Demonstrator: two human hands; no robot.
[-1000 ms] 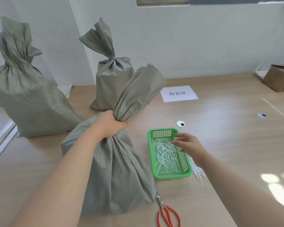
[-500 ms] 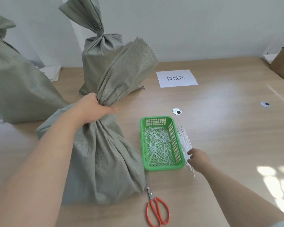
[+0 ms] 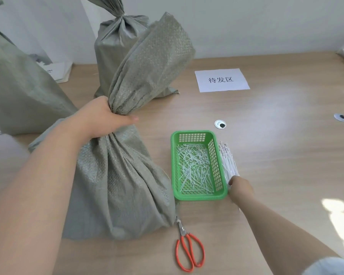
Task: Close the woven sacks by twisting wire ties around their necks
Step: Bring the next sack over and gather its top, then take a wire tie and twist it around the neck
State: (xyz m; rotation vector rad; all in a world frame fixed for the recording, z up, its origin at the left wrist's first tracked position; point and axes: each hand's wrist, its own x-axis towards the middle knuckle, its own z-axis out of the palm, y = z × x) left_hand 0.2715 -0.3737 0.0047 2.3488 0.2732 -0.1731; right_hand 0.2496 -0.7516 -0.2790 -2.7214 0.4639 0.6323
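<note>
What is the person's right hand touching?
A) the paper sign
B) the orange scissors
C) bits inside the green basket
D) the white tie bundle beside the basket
D: the right hand touches the near end of the white tie bundle, outside the green basket.

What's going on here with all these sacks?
A person is closing sacks. Their left hand grips the gathered neck of the grey-green woven sack in front, with no tie visible on it. Their right hand is at the near end of a bundle of white wire ties lying beside the green plastic basket; whether it has pinched one is hidden. A second sack behind stands already cinched at the neck.
</note>
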